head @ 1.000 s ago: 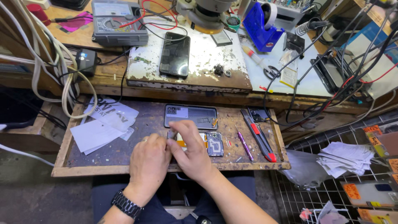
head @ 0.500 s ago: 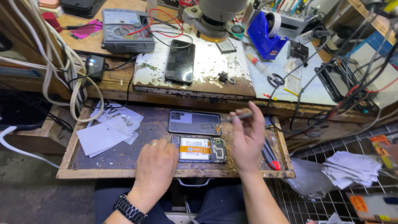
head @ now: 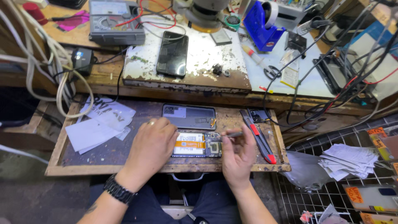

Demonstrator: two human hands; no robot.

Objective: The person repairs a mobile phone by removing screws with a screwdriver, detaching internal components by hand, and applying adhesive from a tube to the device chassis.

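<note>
An opened phone (head: 198,144) with its back off lies in a pull-out wooden tray (head: 103,168), showing a battery, an orange strip and a circuit board. My left hand (head: 151,147) rests flat on the phone's left end, a ring on one finger and a black watch on the wrist. My right hand (head: 238,155) pinches a thin metal tool (head: 230,135) whose tip points at the board. Just behind the phone lies a dark back cover (head: 190,116).
White paper sheets (head: 99,122) lie at the tray's left, a red-and-black utility knife (head: 259,135) at its right. On the bench above sit a black phone (head: 172,54), a multimeter (head: 117,20), a blue tape dispenser (head: 262,25) and many cables. A wire rack holds papers (head: 348,159) at right.
My right hand reached right toward the knife side, then came back over the phone holding a thin tool. The left hand stayed on the phone. The view tilted slightly.
</note>
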